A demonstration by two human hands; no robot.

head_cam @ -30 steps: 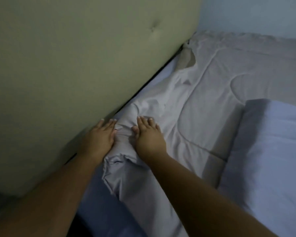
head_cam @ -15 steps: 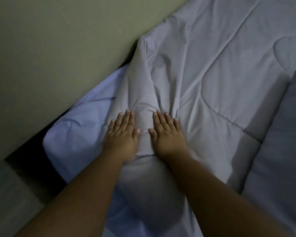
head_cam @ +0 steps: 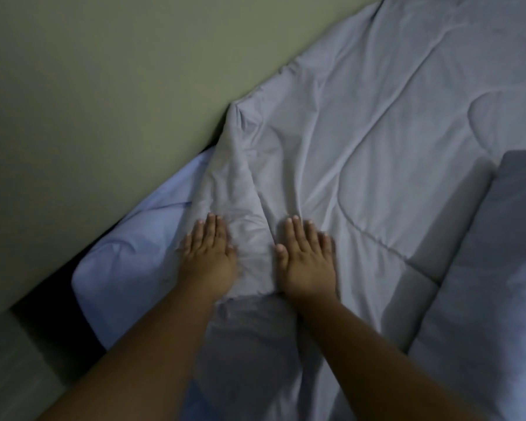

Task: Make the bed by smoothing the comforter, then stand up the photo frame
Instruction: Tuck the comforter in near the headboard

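- Left hand: flat, palm down, fingers spread, gripping nothing; presses on the comforter right at its rumpled edge, nxt to the light-blue sheet
- Right hand: also flat & open, palm down on the comforter, near the left hand w/ a raised fold btwn them
- That fold runs from btwn the hands up toward the green headboard, where the comforter corner bunches against it
- Comforter itself: grey, quilted, covers most of the bed to the right; far part looks fairly flat, wrinkles fan out from the hands
- Sheet/mattress corner shows bare on the left side, btwn comforter edge & headboard
- A darker grey pillow or folded layer lies at right, on top of the comforter; can't tell which
- Step in hand, imo: smoothing the comforter, head-end corner, not yet done since the ridge stands up
- Nxt move prob calls for sliding both palms apart & outward to press the ridge flat, maybe tugging the edge over the bare sheet
- Photo frame: not in view, so that step is untouched as far as can be judged
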